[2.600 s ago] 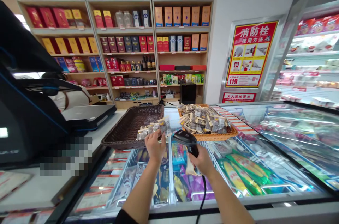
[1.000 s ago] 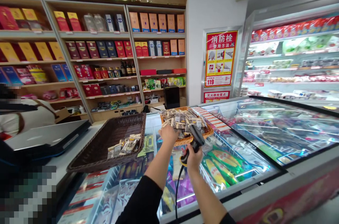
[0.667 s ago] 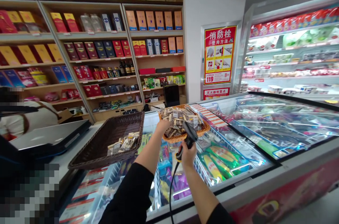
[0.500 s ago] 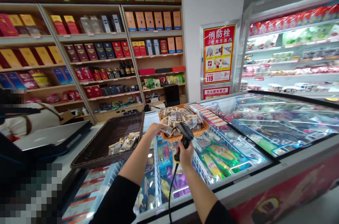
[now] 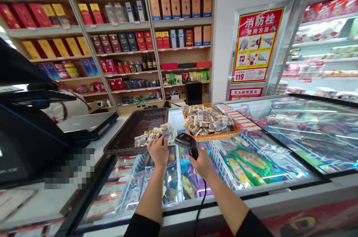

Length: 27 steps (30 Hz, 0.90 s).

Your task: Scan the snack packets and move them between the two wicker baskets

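My left hand [image 5: 158,151] is closed on a small snack packet [image 5: 168,132], held up just in front of the dark wicker basket [image 5: 129,135]. Several similar packets lie in that basket near its right rim. My right hand [image 5: 200,163] grips a black barcode scanner [image 5: 186,142] by its handle, the head pointing left toward the packet. Its black cable hangs down past my right forearm. An orange wicker basket [image 5: 234,131] heaped with the same small packets stands behind the scanner, to the right.
Both baskets rest on the glass lid of a chest freezer [image 5: 279,143] filled with frozen goods. A black till screen [image 5: 25,117] and counter stand at left, with a person partly behind them. Shelves of boxed goods line the back wall; a chilled display [image 5: 324,50] stands right.
My left hand left the orange basket with a packet and moved left to the dark basket. The scanner swung to point at it. My view turned left.
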Each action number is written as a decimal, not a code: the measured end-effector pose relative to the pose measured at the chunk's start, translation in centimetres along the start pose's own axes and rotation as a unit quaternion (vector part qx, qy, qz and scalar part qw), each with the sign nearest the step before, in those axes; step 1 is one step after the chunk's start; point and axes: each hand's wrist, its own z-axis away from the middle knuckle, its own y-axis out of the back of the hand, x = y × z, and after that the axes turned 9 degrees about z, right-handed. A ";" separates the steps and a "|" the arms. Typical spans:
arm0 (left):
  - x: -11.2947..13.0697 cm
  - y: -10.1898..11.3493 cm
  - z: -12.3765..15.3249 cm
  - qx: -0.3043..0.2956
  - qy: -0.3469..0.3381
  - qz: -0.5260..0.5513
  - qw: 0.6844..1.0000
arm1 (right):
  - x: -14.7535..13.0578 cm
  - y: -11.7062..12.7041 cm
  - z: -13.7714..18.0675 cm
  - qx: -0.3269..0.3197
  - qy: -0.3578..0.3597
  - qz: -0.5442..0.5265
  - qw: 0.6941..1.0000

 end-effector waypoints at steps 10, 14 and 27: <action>0.4 -0.1 0.4 0.026 0.046 0.025 0.998 | -1.1 -0.4 0.6 -0.036 0.002 0.033 0.999; 0.4 0.0 0.4 0.031 0.055 0.036 0.997 | -1.2 -0.3 0.6 -0.043 0.005 0.038 0.998; -0.1 2.3 -2.2 0.022 0.175 0.019 0.984 | 0.8 -0.9 -0.2 0.050 -0.161 -0.274 0.947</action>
